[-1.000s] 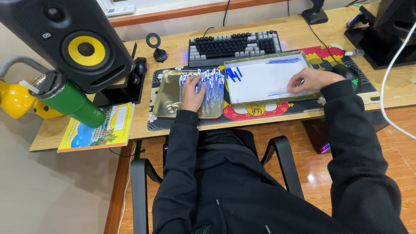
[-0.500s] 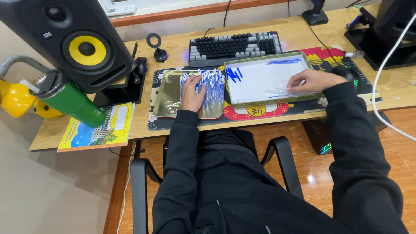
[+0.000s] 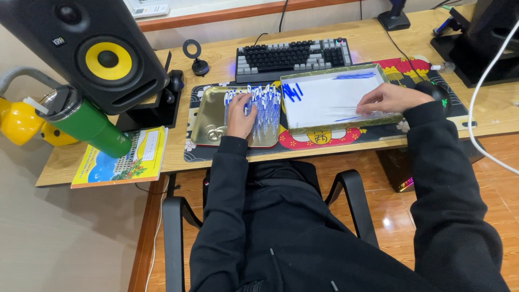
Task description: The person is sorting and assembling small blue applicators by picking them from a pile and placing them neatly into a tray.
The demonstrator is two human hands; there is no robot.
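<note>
Head view shows our left hand [image 3: 240,114] curled down into a heap of blue-and-white pens [image 3: 263,108] lying in a gold metal tray [image 3: 204,116] — the fingers are closed around several of them, though how many we cannot tell. Our right hand [image 3: 388,98] rests flat-fingered at the near right corner of a shallow white box [image 3: 330,100] just beside the tray, pinching or pressing a single blue pen [image 3: 346,118] against the floor of the box; whether it truly grips that pen is not clear. A few more blue pens [image 3: 291,91] lie loose at the box's far left corner. We judge the main risk to be the pile itself: the pens are round and stacked unevenly, so a careless lift could drag neighbours over the low tray rim onto the patterned desk mat [image 3: 346,136] or off the near table edge. The box also overhangs toward us slightly, and a push from the right hand could slide it. Behind sits a keyboard [image 3: 294,57]; the green tumbler [image 3: 89,125] leans well apart at the left.
</note>
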